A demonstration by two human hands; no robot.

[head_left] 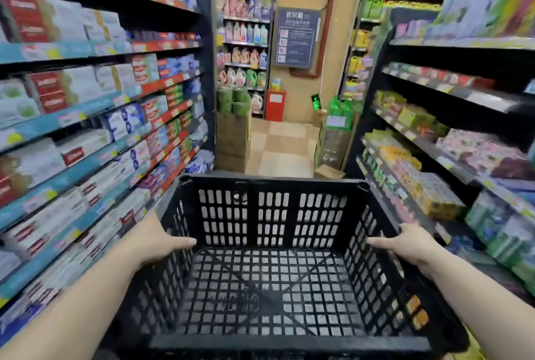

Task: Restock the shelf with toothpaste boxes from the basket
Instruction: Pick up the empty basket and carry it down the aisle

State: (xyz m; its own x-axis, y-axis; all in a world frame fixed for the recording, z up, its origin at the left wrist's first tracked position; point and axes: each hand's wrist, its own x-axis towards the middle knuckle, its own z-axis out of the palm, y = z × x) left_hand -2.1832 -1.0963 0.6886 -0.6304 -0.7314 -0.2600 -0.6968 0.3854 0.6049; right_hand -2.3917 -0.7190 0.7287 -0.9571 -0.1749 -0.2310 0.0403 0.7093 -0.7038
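A black slatted plastic basket (272, 267) was held out in front of the person in a shop aisle, its mesh floor bare, with no boxes showing inside. The left hand (162, 241) gripped the basket's left wall, thumb hooked inside over the rim; the right hand (405, 239) gripped the right wall the same way. Toothpaste boxes (95, 154) filled the tiered shelves (86, 116) just left of the basket. Soap packs (428, 189) lined the shelves on the right, and detergent bottles (246, 55) stood on far shelves at the aisle's end
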